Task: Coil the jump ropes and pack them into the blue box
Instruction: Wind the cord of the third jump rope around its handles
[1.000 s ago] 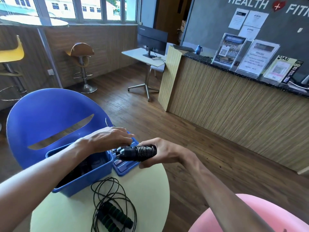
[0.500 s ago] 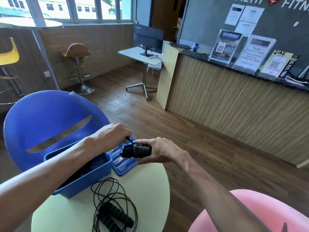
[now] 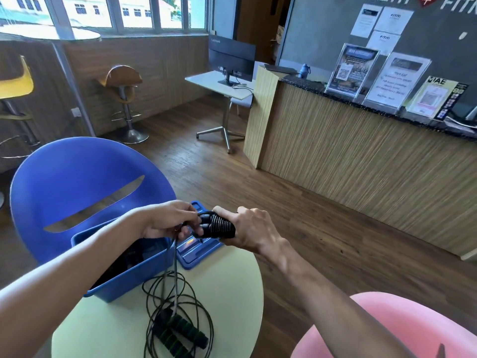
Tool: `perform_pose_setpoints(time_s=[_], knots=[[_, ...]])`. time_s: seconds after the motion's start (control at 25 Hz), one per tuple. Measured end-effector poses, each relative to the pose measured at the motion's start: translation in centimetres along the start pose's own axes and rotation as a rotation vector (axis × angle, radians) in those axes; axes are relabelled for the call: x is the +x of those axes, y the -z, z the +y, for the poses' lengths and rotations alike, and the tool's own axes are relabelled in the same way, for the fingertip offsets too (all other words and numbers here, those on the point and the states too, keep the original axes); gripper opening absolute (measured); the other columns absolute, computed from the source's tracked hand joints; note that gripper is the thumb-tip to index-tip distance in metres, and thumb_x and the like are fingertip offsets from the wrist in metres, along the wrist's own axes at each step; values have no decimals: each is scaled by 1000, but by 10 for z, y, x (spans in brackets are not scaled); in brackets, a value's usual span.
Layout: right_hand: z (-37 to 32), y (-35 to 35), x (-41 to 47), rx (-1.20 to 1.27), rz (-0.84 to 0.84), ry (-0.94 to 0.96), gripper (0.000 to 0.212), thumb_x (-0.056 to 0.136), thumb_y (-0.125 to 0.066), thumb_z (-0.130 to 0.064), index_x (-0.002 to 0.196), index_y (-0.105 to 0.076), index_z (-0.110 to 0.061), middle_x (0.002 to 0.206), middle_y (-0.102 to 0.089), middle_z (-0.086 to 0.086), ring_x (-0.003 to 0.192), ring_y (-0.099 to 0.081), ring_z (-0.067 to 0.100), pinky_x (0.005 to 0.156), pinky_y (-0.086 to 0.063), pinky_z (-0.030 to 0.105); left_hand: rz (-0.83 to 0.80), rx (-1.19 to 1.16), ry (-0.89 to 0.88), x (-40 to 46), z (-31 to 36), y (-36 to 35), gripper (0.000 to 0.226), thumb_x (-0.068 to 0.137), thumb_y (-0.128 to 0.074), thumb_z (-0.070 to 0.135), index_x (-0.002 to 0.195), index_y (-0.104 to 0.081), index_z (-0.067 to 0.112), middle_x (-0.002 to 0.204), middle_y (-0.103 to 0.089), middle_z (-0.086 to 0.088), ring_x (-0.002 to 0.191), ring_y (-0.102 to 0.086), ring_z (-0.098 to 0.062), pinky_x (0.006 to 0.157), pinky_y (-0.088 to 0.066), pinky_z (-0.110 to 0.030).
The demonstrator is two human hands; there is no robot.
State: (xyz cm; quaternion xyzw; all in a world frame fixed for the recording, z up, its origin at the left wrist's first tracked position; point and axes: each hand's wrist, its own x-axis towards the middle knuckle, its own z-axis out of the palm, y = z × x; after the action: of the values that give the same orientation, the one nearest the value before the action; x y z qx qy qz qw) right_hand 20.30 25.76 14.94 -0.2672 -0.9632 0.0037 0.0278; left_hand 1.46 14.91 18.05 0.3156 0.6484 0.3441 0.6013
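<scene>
box [image 3: 134, 285] contents dark, unclear — wall lettering [image 3: 387, 0] cropped

"Lenovo" on the monitor [image 3: 231, 56]; "AE" on the counter leaflet [image 3: 438, 98].

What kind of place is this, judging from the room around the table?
Most likely the reception area of a gym or fitness centre. The wall lettering reads "HEALTH" and "FIT...", a reception counter carries framed notices, and jump ropes lie on the round table.
</scene>
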Motion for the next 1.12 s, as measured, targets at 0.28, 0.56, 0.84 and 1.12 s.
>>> perform_pose_setpoints(time_s=[0.28, 0.56, 0.84, 1.12], knots=[[6, -11, 1, -39, 126, -89, 61, 88, -56, -61, 143, -35, -48, 93, -57, 6, 84, -65, 33, 61, -40, 35, 32, -660, -79, 3, -15, -19, 28, 102, -44, 25, 108, -60, 3, 60, -59, -5, 40, -54, -9, 39, -50, -19], [3, -16, 6, -37, 177, -122, 60, 86, -58, -63, 141, -38, -49, 85, -51, 2, 78, -65, 33, 58, -39, 34, -53, -635, -148, 2, -21, -26, 11, 96, -52, 9, 99, -57, -1, 76, -67, -14, 50, -59, -15, 54, -57, -25], [8, -11, 13, -28, 134, -172, 62, 88, -57, -63, 144, -34, -52, 87, -50, 3, 85, -66, 33, 63, -40, 34, -2, -362, -219, 10, -21, -26, 15, 98, -51, 12, 85, -44, 10, 62, -50, -2, 43, -29, -6, 35, -24, -14], [7, -20, 14, 35, 110, -231, 62, 84, -60, -66, 140, -41, -48, 97, -67, 8, 88, -69, 35, 69, -48, 36, -28, 36, -54, 14, -12, -24, 26, 104, -39, 15, 111, -61, 3, 64, -46, 2, 44, -31, -4, 39, -24, -14]])
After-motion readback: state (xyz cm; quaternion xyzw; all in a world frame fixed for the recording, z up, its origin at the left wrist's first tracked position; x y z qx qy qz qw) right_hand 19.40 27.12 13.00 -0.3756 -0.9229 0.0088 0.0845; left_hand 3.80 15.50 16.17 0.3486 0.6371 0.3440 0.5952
